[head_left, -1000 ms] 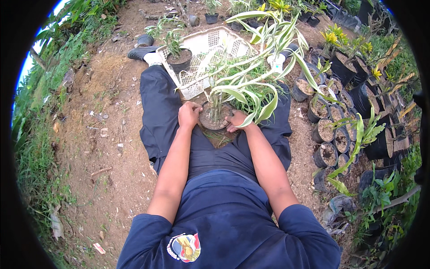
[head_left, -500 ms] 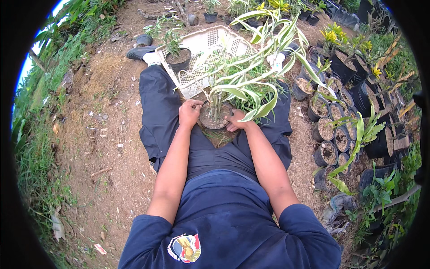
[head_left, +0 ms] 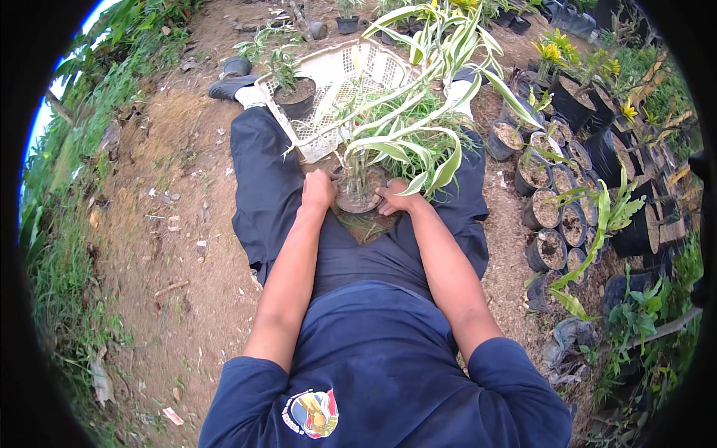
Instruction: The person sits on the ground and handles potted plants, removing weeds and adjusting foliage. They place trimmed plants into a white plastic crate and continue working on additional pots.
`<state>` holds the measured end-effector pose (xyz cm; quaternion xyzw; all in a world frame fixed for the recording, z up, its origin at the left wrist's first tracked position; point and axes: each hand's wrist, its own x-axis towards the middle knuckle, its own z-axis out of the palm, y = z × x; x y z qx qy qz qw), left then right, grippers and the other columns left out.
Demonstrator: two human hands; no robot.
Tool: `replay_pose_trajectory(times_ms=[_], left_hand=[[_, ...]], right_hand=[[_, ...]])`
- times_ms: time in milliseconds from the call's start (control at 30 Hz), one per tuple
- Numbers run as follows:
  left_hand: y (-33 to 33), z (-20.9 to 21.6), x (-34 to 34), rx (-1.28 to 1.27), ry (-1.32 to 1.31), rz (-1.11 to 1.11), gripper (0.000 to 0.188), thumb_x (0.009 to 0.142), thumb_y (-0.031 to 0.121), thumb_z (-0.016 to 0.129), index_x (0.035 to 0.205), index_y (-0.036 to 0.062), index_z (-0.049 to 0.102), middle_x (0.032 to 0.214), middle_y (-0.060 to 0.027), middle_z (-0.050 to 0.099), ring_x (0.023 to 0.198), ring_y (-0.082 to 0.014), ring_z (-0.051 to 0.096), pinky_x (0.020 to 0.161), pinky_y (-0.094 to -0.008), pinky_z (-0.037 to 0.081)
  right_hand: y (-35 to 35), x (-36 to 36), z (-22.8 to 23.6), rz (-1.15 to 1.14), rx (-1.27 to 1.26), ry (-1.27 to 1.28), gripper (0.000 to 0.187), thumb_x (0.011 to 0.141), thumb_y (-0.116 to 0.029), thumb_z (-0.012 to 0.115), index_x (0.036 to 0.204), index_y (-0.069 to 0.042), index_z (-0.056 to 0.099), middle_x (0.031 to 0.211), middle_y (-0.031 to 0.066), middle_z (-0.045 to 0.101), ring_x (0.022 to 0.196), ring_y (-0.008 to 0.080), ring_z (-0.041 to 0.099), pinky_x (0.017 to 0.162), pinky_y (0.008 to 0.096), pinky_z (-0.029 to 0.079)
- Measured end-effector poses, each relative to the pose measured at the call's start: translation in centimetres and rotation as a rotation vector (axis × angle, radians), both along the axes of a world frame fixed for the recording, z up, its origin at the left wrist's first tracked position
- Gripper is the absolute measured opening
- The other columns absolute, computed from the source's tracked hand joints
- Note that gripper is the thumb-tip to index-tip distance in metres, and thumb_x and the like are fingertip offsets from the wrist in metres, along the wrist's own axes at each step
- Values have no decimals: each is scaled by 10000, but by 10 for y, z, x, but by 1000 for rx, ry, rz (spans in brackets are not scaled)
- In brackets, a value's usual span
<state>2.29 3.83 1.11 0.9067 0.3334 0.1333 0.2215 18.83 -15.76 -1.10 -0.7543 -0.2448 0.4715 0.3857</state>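
Note:
Between my legs stands a round plant pot [head_left: 361, 208] filled with dark soil. Several upright stems grow from it, and a plant with long green-and-white striped leaves [head_left: 449, 166] arches up and to the right. At the pot's left edge is my left hand [head_left: 319, 189], its fingers closed and partly hidden against the rim. My right hand [head_left: 398, 198] grips the right edge, fingers curled over the rim close to the soil.
A cream plastic crate [head_left: 328, 138] lies just beyond, with a small potted plant [head_left: 296, 99] at its left side. Rows of soil-filled black pots [head_left: 540, 210] stand on the right. Grassy tufts [head_left: 441, 123] grow near my right leg. Bare earth [head_left: 172, 254] stretches to the left.
My left hand has turned slightly, and its fingers now sit lower by the rim. The striped leaves have shifted a little to the left. My right hand stays at the pot's edge.

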Motion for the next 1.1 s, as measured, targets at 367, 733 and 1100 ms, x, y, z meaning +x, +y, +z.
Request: replay_pose_trajectory(times_ms=[367, 733, 1100], left_hand=[[-11, -5, -9, 158, -21, 13, 173, 889, 173, 844, 941, 8, 842, 1270, -206, 716, 1025, -413, 762, 952, -494, 602], [9, 0, -18, -579, -619, 208, 192, 906, 201, 885, 991, 29, 878, 1112, -105, 812, 1160, -183, 703, 987, -357, 554], [-25, 3, -13, 282, -13, 22, 190, 931, 137, 707, 1030, 59, 849, 1230, -163, 712, 1198, -345, 695, 977, -501, 604]], right_hand=[[-3, -3, 7, -31, 43, 71, 534, 1151, -257, 523, 1259, 263, 577, 1039, 337, 784, 866, 379, 826, 703, 391, 705], [-1, 0, 2, -9, 39, 59, 535, 1144, -267, 556, 1271, 253, 565, 1063, 358, 772, 864, 391, 823, 686, 407, 704], [-3, -3, 11, -20, 11, 6, 543, 1134, -284, 577, 1237, 249, 607, 1040, 332, 783, 848, 367, 824, 684, 395, 700]])
